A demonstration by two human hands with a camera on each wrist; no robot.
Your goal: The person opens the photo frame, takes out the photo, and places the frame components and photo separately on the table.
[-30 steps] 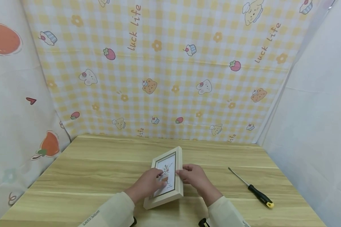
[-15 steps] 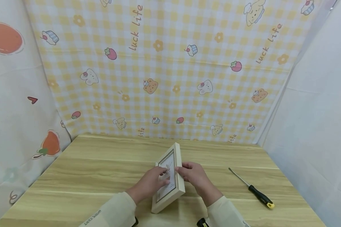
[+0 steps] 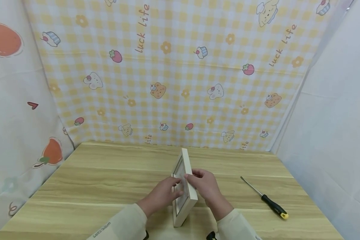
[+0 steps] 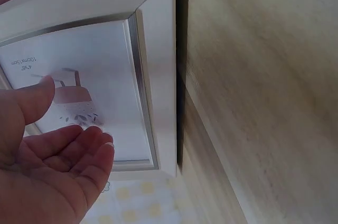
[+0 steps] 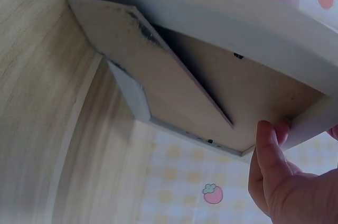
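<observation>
A cream picture frame point(image 3: 189, 180) stands steeply tilted on the table, its picture side facing left. My right hand point(image 3: 207, 186) grips the frame's right side, thumb on the front edge and fingers behind. In the right wrist view my right hand's fingertips point(image 5: 272, 131) touch the brown backing point(image 5: 253, 94), from which a stand flap point(image 5: 132, 55) sticks out. My left hand point(image 3: 163, 195) is at the picture side, fingers loosely bent; in the left wrist view my left hand point(image 4: 58, 155) holds nothing before the potted-plant picture point(image 4: 113, 71), and whether it touches it is unclear.
A screwdriver point(image 3: 274, 205) with a black and yellow handle lies on the wooden table point(image 3: 108, 173) to the right. Behind the table hangs a yellow checked cloth point(image 3: 180, 73), with pale cloths at both sides.
The frame has turned from leaning back to nearly edge-on and more upright, its lower end moving right. My left hand has shifted slightly right with it; my right hand keeps its grip.
</observation>
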